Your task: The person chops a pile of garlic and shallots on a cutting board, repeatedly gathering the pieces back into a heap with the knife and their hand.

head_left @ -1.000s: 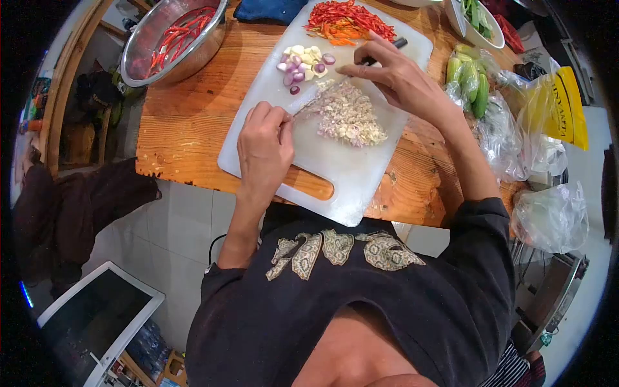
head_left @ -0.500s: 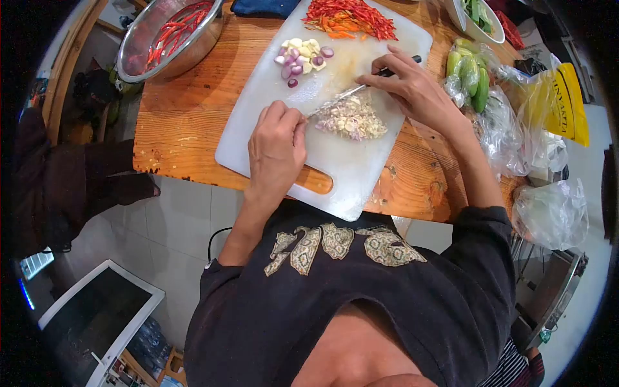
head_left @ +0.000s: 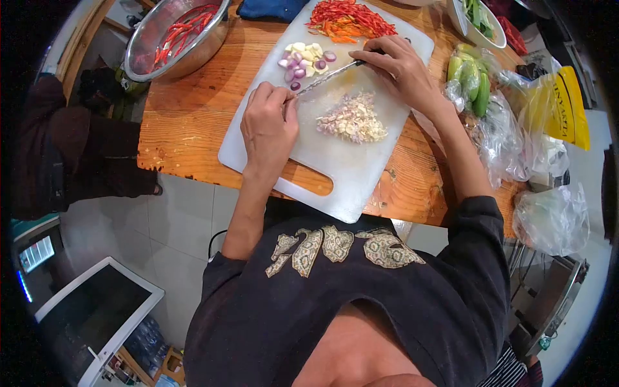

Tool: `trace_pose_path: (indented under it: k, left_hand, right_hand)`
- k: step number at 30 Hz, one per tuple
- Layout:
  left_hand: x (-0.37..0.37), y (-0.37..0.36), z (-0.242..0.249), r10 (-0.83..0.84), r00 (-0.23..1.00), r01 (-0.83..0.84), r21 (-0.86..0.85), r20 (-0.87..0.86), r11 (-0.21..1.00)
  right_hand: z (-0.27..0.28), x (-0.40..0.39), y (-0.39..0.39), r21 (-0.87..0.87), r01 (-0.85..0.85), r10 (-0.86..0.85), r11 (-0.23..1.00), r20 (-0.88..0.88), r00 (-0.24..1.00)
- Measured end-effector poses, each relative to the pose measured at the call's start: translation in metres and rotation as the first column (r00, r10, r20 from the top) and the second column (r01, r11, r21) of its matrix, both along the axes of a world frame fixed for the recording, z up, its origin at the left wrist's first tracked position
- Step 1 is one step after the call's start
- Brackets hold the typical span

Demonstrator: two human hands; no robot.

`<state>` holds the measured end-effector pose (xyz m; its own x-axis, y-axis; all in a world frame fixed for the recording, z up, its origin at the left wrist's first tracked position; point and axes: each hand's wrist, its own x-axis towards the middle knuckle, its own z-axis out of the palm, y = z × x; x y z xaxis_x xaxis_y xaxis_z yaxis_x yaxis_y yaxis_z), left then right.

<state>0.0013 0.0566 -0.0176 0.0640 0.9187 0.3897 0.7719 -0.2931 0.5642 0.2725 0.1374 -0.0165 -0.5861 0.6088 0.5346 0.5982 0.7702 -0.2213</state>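
Observation:
A knife (head_left: 327, 77) spans the space between my hands above the white cutting board (head_left: 351, 193). My right hand (head_left: 401, 69) is closed around its dark handle. My left hand (head_left: 269, 122) pinches the blade's tip end between thumb and fingers. Below the blade lies a pile of chopped garlic and shallot (head_left: 353, 120). Just beyond the blade, whole peeled shallots (head_left: 295, 66) and garlic cloves (head_left: 308, 51) sit in a cluster. Sliced red and orange chilies (head_left: 353, 19) are heaped at the board's far end.
A metal bowl (head_left: 137, 61) with red chilies stands at the table's left. To the right are bagged green vegetables (head_left: 474, 80), a white bowl (head_left: 500, 40) of greens and a yellow plastic bag (head_left: 570, 109). The board's near corner overhangs the wooden table (head_left: 187, 132).
Both hands have moved the knife away from me, off the chopped pile and toward the whole shallots. The chopped pile has stayed in place.

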Motion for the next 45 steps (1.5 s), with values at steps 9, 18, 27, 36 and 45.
trace_pose_path:
  k: [9, 18, 27, 36, 45]
  left_hand:
    - [0.004, 0.004, 0.005, -0.055, 0.995, 0.052, 0.040, 0.079, 0.998]
    - [-0.006, -0.012, -0.001, 0.000, 0.990, -0.006, 0.041, 0.142, 0.999]
    - [-0.011, -0.018, -0.003, 0.074, 0.970, -0.083, 0.032, 0.231, 0.996]
    - [-0.010, -0.018, 0.001, 0.086, 0.982, -0.094, 0.041, 0.166, 0.995]
    - [-0.011, -0.015, -0.004, 0.049, 0.987, -0.055, 0.036, 0.152, 0.998]
  right_hand:
    - [0.023, 0.031, -0.034, -0.074, 0.130, -0.125, 0.989, 0.069, 0.990]
    - [0.013, 0.035, -0.031, -0.014, 0.225, -0.223, 0.974, 0.084, 0.971]
    - [0.013, 0.031, -0.040, -0.105, 0.180, -0.167, 0.978, 0.118, 0.979]
    - [0.010, 0.021, -0.029, -0.132, 0.116, -0.108, 0.984, 0.070, 0.992]
    - [0.021, 0.032, -0.042, -0.158, 0.069, -0.056, 0.985, 0.088, 0.995]
